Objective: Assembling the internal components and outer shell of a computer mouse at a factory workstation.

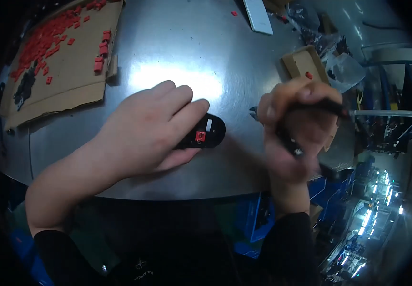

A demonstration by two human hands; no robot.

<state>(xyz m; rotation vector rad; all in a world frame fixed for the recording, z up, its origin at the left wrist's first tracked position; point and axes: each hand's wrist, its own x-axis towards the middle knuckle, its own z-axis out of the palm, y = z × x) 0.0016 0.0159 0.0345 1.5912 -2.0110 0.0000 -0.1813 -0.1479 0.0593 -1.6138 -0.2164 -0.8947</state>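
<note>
My left hand [153, 124] is closed round a black plastic housing [219, 131] with a rounded end, just over the metal table. A small red part [200, 137] sits in the housing, below a white label patch. To the right, my raised right hand [282, 114] is smeared by motion. Its fingers are wrapped round a black-handled hand tool [321, 106] that looks like pliers. The tool's small dark tip [253, 112] points left toward the housing, apart from it. My palm and fingers hide the middle of the tool.
Many small red parts [37, 43] lie on a cardboard tray [80, 78] at the far left, beside a black pile [25, 86]. A white flat object [257, 16] lies at the back. An open cardboard box [291, 64] and clear plastic bags [346, 69] stand at the right.
</note>
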